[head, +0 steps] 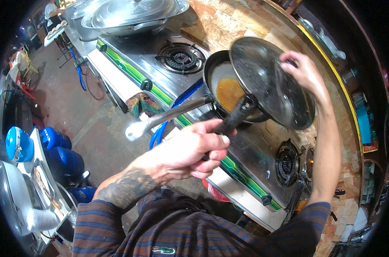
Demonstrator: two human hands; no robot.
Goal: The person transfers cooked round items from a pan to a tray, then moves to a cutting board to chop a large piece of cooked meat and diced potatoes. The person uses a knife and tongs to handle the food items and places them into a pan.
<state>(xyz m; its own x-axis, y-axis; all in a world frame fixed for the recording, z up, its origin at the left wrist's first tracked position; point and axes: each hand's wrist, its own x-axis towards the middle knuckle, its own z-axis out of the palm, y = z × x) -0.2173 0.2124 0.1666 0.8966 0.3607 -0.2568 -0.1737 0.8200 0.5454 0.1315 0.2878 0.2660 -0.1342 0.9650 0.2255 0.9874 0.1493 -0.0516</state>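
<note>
My left hand (199, 147) is closed around the black handle (234, 117) of a dark pan. By its knob, my right hand (299, 69) holds a glass lid (268, 83), tilted and partly over a dark frying pan (209, 69). Orange-brown liquid (228, 93) lies in that frying pan, beside the lid's edge. Another long handle (175, 112) with a pale end reaches left from the pans. How the pans overlap beneath the lid is partly hidden.
A steel gas stove has one burner (181, 57) behind the pan and another burner (287, 162) at the right. A large lidded metal pot (127, 19) stands at the upper left. A cloth (144, 104) and blue hose (159, 135) are near the stove's front. Blue cylinders (64, 157) stand at left.
</note>
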